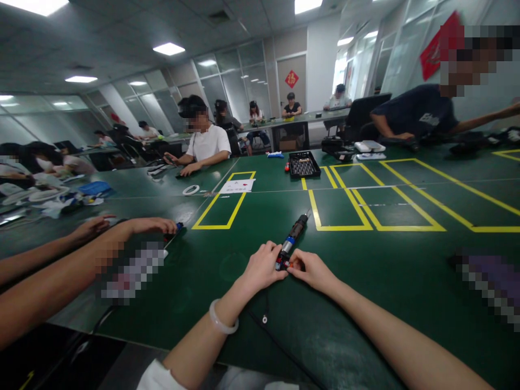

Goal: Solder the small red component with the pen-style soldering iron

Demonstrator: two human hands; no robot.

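A black electric screwdriver [293, 238] with a blue band lies on the green table [365, 281], tip pointing away from me. My left hand [262, 266] has its fingers curled around the tool's near end. My right hand [311, 268] pinches the same end from the other side, at a small red part. A thin black cord [280, 346] trails from the tool toward me. A pale bangle [222, 319] sits on my left wrist.
A co-worker's two arms [81, 254] reach in from the left, hands near a small dark object [174, 230]. A black tray [304, 165] and a white sheet [236, 186] lie farther out among yellow taped rectangles [341, 208]. Other people sit around the table.
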